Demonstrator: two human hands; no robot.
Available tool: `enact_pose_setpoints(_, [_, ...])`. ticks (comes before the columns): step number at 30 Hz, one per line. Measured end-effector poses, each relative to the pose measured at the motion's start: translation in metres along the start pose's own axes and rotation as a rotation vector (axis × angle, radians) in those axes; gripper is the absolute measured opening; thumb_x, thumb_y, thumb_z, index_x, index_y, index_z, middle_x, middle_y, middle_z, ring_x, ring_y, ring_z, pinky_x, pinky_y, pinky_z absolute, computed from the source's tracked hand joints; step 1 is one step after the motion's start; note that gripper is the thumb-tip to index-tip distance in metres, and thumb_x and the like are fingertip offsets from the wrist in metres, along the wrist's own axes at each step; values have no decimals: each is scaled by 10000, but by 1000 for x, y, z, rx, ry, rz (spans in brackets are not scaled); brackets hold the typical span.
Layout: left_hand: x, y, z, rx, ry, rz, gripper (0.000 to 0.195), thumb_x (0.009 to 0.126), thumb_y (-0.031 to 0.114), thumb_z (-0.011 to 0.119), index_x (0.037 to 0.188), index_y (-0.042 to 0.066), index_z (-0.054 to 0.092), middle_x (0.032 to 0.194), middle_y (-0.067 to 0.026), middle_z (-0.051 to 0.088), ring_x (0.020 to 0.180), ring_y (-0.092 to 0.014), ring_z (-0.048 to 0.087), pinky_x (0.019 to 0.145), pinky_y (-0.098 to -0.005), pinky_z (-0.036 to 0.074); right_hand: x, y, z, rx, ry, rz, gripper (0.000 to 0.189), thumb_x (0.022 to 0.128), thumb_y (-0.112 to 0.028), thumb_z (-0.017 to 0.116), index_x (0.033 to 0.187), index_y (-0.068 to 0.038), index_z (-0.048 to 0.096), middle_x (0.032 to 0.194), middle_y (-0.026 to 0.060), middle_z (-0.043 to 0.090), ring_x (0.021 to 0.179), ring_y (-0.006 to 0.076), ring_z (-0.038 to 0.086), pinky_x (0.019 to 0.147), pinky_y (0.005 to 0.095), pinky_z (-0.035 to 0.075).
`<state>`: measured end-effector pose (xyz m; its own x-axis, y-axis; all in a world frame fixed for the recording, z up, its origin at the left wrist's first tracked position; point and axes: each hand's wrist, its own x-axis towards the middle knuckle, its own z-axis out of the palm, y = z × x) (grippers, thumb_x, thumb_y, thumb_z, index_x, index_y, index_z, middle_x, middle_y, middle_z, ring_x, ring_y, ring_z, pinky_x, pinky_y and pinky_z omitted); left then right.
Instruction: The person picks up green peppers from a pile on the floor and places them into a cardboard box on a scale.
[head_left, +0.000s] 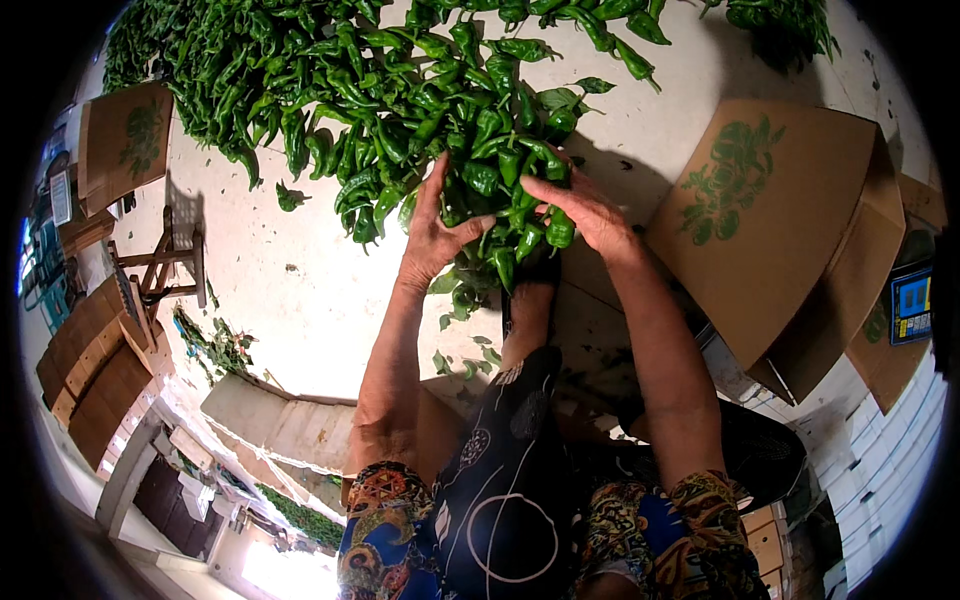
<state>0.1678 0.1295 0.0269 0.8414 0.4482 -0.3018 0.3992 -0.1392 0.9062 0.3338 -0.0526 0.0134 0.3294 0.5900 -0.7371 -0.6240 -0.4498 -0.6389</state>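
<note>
A large heap of green peppers (352, 97) spreads over the pale floor at the top left and centre. Both hands are at its near edge, around a cluster of peppers (487, 176). My left hand (439, 232) lies on the cluster's left side, thumb and fingers spread apart. On the right side, my right hand (577, 202) touches the peppers with its thumb on top; its other fingers are partly hidden behind them. Whether either hand grips any pepper cannot be told. Loose green leaves (469, 296) lie just below the cluster, beside my foot.
An open cardboard box (757, 217) with a printed green vegetable picture stands at the right. Another box (124, 146), a small wooden stand (161, 259) and plant scraps (217, 341) are at the left. More peppers (780, 34) lie at the top right. My legs stretch below the hands.
</note>
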Motion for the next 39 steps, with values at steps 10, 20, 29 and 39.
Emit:
enact_pose_setpoints(10, [53,42,-28,-109,-310,-379,959,805,356,749,1587,145,236,1560,-142,373,1379,-249,415,1066,-383,396,22,-17,-9,155,13,250,849,774,-553,789,1446,-137,480,1264,23,631,1089,135,600,740,330,541])
enact_pose_setpoints(20, [50,18,-9,-240,-273,-409,963,768,429,749,1575,171,291,1416,-84,542,1137,-209,587,644,-267,479,-1,-29,19,397,-159,-16,489,878,-279,766,1293,-58,630,1193,29,677,1043,115,631,904,274,510])
enact_pose_setpoints(29, [-2,128,-36,-384,-133,-207,841,801,78,679,1552,62,302,1408,-122,521,1274,-240,501,1092,-367,394,-83,-85,52,312,-133,-425,642,882,-206,764,1431,-57,467,1281,111,630,1176,192,586,997,359,508])
enact_pose_setpoints(39, [-23,360,56,-310,-476,96,986,733,301,777,1529,-24,294,1379,-214,546,1214,-319,584,1100,-412,403,-319,-188,-49,-83,178,-695,489,881,-254,755,1318,-104,596,1170,109,687,1040,222,666,944,352,532])
